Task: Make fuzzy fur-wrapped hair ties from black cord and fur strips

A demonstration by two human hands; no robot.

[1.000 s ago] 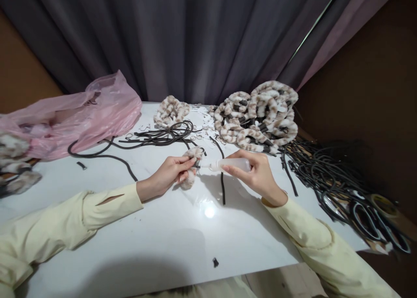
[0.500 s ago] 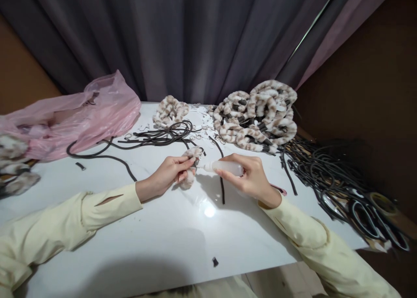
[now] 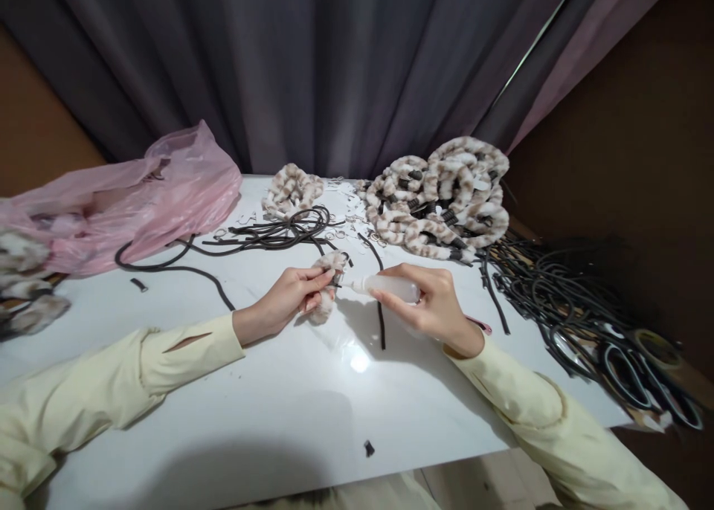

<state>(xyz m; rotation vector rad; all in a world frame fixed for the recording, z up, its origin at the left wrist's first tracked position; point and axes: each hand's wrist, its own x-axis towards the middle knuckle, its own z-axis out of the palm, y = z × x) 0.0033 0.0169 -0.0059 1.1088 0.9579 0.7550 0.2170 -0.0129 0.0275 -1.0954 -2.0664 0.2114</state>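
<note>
My left hand (image 3: 294, 294) pinches a fluffy white-and-brown furry ring (image 3: 322, 311), with a dark piece showing at the fingertips. Closed around a translucent white squeeze bottle (image 3: 397, 288) is my right hand (image 3: 432, 305). The bottle lies nearly level, its thin nozzle pointing left at the dark part of the furry piece. Whether the tip touches it I cannot tell. Under the bottle, a short black cord (image 3: 381, 324) lies on the white table. Part of the furry piece is hidden by my left fingers.
Black cords (image 3: 279, 231) lie coiled behind my hands, near small metal rings. Furry rings (image 3: 440, 198) are heaped at the back right, one furry loop (image 3: 291, 190) at the back middle. A pink plastic bag (image 3: 184, 190) covers the back left; tangled black cords (image 3: 547, 287) fill the right edge.
My right hand has drawn the bottle slightly to the right, away from the furry piece. The left hand has stayed in place.
</note>
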